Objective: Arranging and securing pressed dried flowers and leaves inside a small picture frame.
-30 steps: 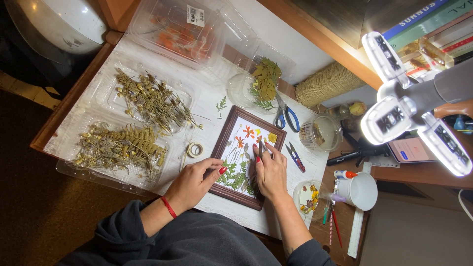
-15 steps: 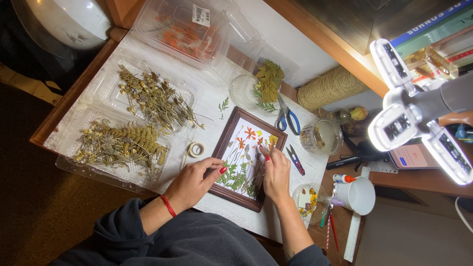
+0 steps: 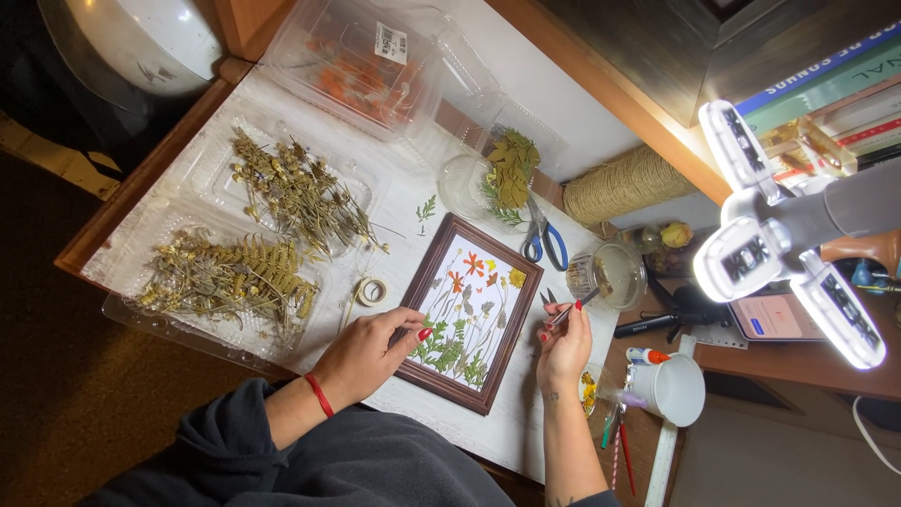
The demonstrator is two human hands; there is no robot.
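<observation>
- The step in hand looks like arranging pressed flowers inside the wooden frame (image 3: pixel 466 315), which lies flat on the white table (image 3: pixel 507 427) between the 2 hands.
- The left hand (image 3: pixel 368 355) rests on the frame's left edge; its fingers (image 3: pixel 413 330) are spread narrow, the tips pressing on the rail and steadying it rather than gripping it.
- The right hand (image 3: pixel 563 345) hovers just beside the frame's right edge, its fingers closed on slim metal tweezers (image 3: pixel 574 306). Whether the tips carry a petal is too small to tell.
- Inside the frame sit orange, yellow and green pressed pieces on a pale backing.
- Blue-handled scissors (image 3: pixel 542 236) lie just above the frame, a roll of tape (image 3: pixel 373 291) to its left, and clear trays of dried ferns (image 3: pixel 225 277) farther left.
- The next move, I judge, calls for a light, steady tweezer tip, since the dried pieces look brittle and would easily shift.
</observation>
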